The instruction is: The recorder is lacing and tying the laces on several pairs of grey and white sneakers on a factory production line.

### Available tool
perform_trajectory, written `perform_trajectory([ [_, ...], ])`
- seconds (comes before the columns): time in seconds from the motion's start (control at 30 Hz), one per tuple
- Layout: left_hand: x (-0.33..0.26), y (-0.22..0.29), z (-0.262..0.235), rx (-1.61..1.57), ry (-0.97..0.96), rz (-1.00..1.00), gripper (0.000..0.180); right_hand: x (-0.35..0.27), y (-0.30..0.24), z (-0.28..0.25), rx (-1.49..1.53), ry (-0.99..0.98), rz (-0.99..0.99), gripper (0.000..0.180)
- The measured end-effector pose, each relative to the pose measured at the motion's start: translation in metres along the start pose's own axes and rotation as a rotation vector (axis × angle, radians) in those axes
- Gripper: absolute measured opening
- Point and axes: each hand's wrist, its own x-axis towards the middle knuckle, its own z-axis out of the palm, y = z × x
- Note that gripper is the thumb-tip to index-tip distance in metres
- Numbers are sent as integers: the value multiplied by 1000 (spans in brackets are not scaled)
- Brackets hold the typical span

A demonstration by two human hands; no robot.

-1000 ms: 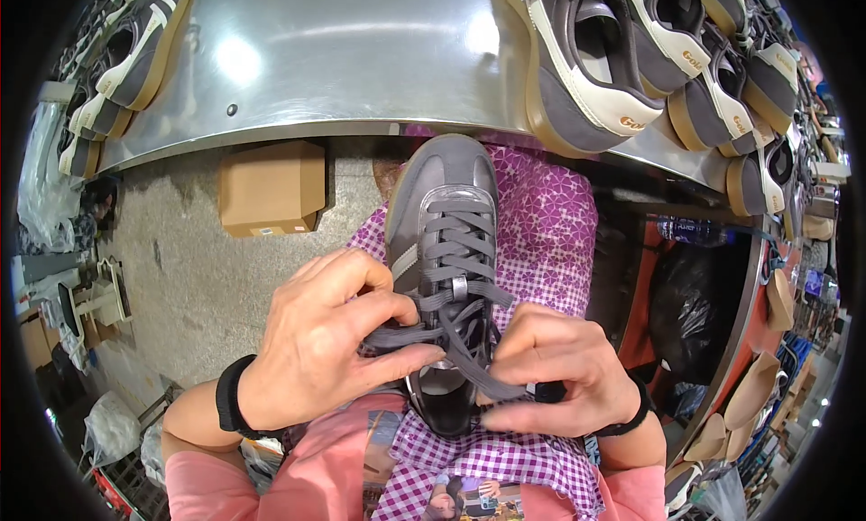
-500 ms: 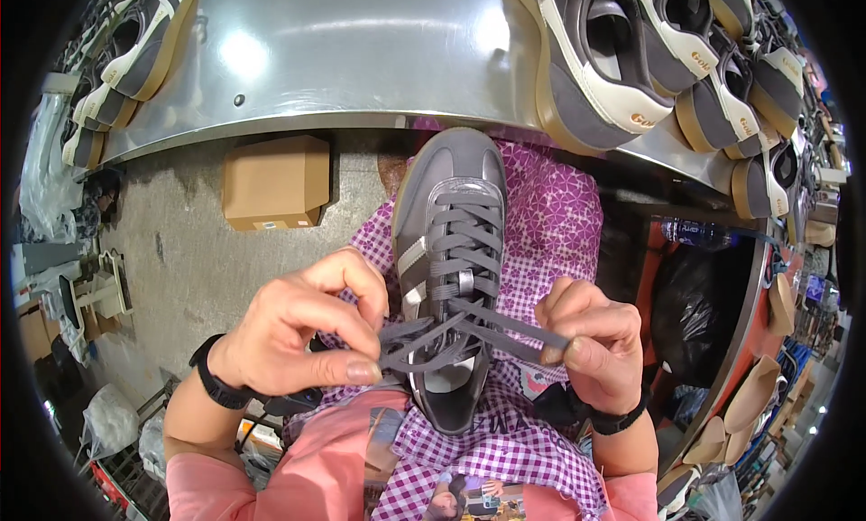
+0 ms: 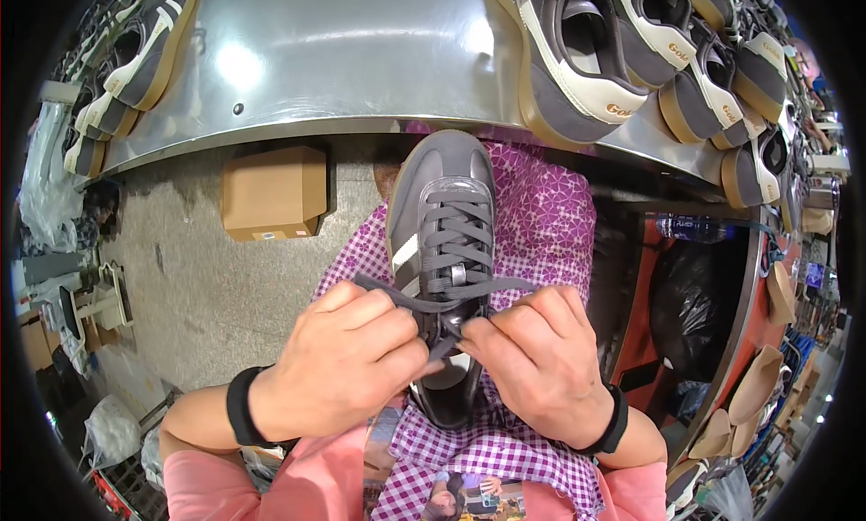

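A dark grey sneaker point(image 3: 408, 216) with pale side stripes and a tan sole rests on my lap, its toe pointing away from me. Its flat grey laces point(image 3: 462, 233) criss-cross up the tongue, and their loose ends cross over the opening. My left hand point(image 3: 347, 363) is closed on a lace at the left of the collar, with one stretch of lace sticking out above the knuckles. Close beside it, my right hand point(image 3: 541, 363) pinches lace over the shoe's opening. The fingertips of both hands are partly hidden behind the knuckles.
A shiny metal bench point(image 3: 343, 52) runs across the far side. Similar sneakers stand on it at right point(image 3: 582, 61) and left point(image 3: 149, 47). A brown cardboard box point(image 3: 271, 192) lies on the floor. A purple checked apron point(image 3: 541, 205) covers my lap; a black bag point(image 3: 690, 295) sits at right.
Both hands have come inward from either side to meet over the shoe's opening. The lace ends, earlier stretched apart, are now gathered between them. The view has shifted slightly.
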Motion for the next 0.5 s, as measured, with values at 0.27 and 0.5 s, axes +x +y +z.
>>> perform_trajectory([
  [0.27,-13,-33,-22,-1089,-255,-68,16,-35,33,-38,1320,-403,308,25],
  [0.5,3,-25,-13,-750,-112,18,15,-21,5,-22,945,-158,516,25],
])
